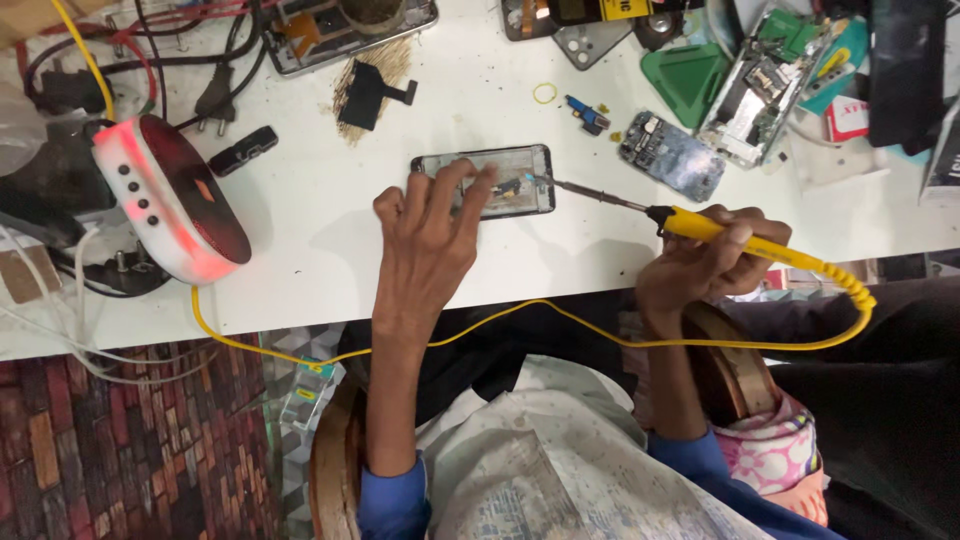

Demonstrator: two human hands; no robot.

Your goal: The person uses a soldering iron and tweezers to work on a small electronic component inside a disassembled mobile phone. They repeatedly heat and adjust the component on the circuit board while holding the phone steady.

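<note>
two hands on one opened phone [485, 180], lying flat near the table [330, 200] edge, long axis left-right. left hand [425, 240] spreads open, fingertips pinning it. right hand [700, 265] is closed around the yellow soldering iron [735, 238], tip pointing left into the phone's right end. best to keep the pin firm, tip touch brief.

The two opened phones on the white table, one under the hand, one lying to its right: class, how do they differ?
The black-framed opened phone lies level, pinned by the left hand, with the yellow-handled soldering iron in the right hand touching it. The bluish opened phone lies slanted, untouched and looks smaller. Both rest on the white table with their insides showing.
</note>
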